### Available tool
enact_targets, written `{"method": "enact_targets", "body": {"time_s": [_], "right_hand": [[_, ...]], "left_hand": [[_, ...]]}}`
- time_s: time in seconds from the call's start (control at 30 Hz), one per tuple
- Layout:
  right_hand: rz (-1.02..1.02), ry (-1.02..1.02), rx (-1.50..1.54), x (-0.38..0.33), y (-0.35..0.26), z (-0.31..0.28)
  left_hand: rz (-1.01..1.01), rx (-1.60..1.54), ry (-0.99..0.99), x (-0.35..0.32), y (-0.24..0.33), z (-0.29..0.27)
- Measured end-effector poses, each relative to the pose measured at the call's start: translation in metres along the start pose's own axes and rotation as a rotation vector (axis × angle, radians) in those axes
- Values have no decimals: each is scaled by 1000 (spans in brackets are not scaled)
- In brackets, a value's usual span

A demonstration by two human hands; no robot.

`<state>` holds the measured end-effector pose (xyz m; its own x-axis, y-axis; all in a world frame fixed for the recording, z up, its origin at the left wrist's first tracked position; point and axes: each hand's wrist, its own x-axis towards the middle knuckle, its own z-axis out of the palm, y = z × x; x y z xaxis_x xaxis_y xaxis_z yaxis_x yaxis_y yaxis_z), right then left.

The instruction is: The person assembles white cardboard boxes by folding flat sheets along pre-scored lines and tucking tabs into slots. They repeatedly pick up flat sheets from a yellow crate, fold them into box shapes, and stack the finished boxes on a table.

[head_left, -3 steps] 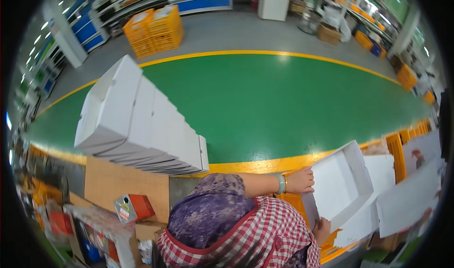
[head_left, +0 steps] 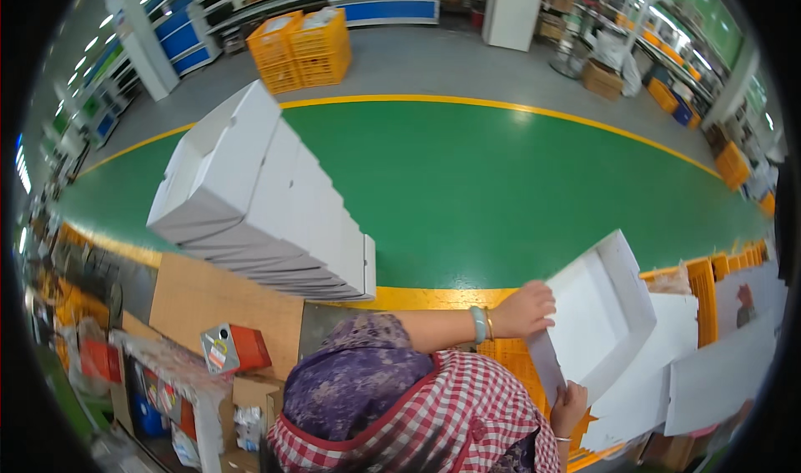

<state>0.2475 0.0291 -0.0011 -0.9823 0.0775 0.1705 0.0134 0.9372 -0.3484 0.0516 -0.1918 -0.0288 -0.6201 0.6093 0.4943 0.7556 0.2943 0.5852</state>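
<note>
Fingers of the left hand and right hand are curled closed on the shallow white cardboard box, along its near wall. Even pressure should keep it square.

A shallow, rectangular white cardboard box has standing walls at both short ends of its flat floor. Its open side faces up toward the head camera, its length slanting from lower left to upper right.

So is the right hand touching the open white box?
Touching. The head view shows the right hand gripping the near end of the open white box, fingertips overlapping its wall's edge.
</note>
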Motion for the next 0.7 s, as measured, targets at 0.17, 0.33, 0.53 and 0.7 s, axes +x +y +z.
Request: {"method": "enact_targets", "body": {"time_s": [0.17,0.33,0.53,0.7], "right_hand": [[-340,146,134,163,16,67],[-741,253,236,243,-32,32],[-1184,480,196,332,-129,-40],[-1327,636,328,407,-225,-90]], "left_hand": [[-230,100,545,31,-94,-65],[-425,34,837,3,-57,-169],[-317,-160,1099,-10,5,-278],[-85,-169,1143,-27,30,-379]]}}
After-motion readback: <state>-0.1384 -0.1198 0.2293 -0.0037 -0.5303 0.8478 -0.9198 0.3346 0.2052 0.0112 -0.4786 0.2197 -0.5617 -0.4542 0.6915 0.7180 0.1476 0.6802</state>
